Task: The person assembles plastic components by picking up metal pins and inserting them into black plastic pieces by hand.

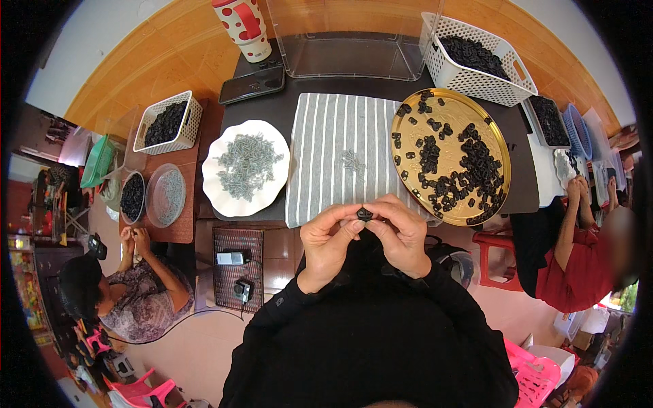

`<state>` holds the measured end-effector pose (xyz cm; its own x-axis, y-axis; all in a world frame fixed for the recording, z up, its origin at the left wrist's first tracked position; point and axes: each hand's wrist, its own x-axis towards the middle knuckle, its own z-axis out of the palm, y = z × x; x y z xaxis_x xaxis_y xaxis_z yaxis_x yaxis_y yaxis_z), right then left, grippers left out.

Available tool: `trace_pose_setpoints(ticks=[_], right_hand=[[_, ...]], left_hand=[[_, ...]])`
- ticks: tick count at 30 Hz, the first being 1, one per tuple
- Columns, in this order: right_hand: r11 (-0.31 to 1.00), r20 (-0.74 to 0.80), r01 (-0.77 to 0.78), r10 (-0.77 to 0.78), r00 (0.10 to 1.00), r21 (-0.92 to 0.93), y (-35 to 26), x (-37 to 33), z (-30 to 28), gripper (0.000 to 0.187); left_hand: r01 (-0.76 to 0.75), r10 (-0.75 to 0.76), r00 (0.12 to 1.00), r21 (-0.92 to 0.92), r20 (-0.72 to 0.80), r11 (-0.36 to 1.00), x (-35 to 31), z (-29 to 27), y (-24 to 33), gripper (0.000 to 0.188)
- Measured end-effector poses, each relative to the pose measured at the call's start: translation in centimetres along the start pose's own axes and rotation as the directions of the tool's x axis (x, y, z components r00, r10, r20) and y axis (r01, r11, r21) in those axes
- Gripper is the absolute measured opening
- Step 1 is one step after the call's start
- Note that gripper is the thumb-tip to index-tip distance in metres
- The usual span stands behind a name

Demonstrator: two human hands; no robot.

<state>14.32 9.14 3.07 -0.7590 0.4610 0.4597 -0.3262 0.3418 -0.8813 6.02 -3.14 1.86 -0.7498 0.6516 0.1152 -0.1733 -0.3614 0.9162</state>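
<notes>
In front of my chest, at the near edge of the table, my left hand (328,239) and my right hand (403,235) meet. Thumbs and fingertips of both pinch one small black plastic piece (364,214); its finer details are too small to read. Just beyond them lies a grey cloth with white stripes (316,160), bearing a little heap of thin silvery-grey pieces (354,162). On the left, a white wavy-rimmed plate (212,160) holds a large pile of similar grey pieces (246,165). To the right, a round gold tray (413,163) carries many black plastic pieces (476,163).
Behind the cloth stand a clear plastic box (354,64), a dark phone (252,84) and a spotted tumbler (245,30). A white basket (510,85) of black pieces is at back right. People sit at left (139,299) and right (575,272), working at tables.
</notes>
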Motion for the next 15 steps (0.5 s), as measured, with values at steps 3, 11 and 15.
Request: trace_pose_setpoints(ticks=[3, 11, 15], right_hand=[[0.999, -0.04, 0.035, -0.037, 0.999, -0.028, 0.0, 0.0, 0.3, 0.025], [0.995, -0.058, 0.068, -0.073, 0.996, -0.078, -0.7, 0.1, 0.2, 0.022], [0.986, 0.014, -0.156, 0.155, 0.988, 0.064, -0.3, 0.1, -0.8, 0.019]], left_hand=[[-0.031, 0.031, 0.999, -0.007, -0.009, 1.0, 0.1, 0.2, -0.2, 0.023], [-0.104, 0.104, 0.994, 0.01, -0.027, 0.995, -0.2, 0.8, 0.0, 0.023], [0.037, -0.039, 0.999, 0.045, 0.036, 0.998, 0.3, 0.3, 0.1, 0.027]])
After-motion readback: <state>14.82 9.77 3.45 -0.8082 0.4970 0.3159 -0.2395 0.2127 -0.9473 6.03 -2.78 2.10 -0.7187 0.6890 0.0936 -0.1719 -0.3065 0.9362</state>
